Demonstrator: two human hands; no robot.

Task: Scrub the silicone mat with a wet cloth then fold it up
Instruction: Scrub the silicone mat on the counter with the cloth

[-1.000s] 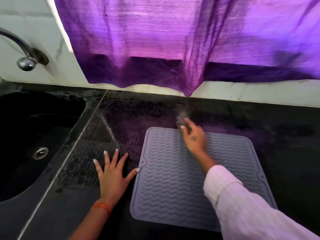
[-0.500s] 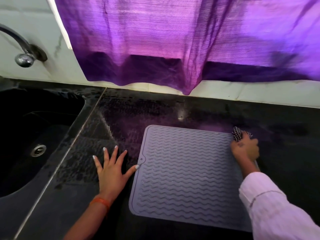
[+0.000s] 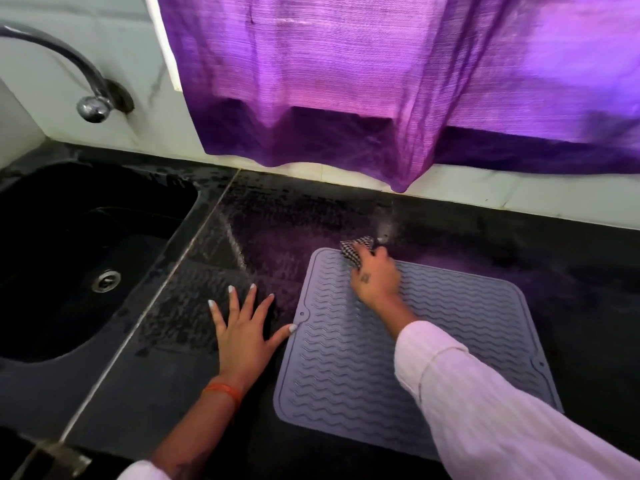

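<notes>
A grey silicone mat [image 3: 349, 362] with a wavy ribbed surface lies flat on the black countertop [image 3: 554, 265]. My right hand [image 3: 375, 278] presses a small black-and-white checked cloth [image 3: 356, 249] onto the mat's far left corner. My left hand [image 3: 242, 327] lies flat on the counter with fingers spread, just left of the mat, the thumb tip touching the mat's left edge near its small tab. My white sleeve covers part of the mat's near right side.
A black sink [image 3: 83, 258] with a metal drain [image 3: 106, 280] sits at the left, under a chrome tap [image 3: 86, 98]. A purple curtain [image 3: 381, 81] hangs over the white tiled wall behind the counter. The counter left of the mat looks wet.
My right hand with the cloth has swept from the mat's far right corner back to its far left corner. The left hand has stayed in place.
</notes>
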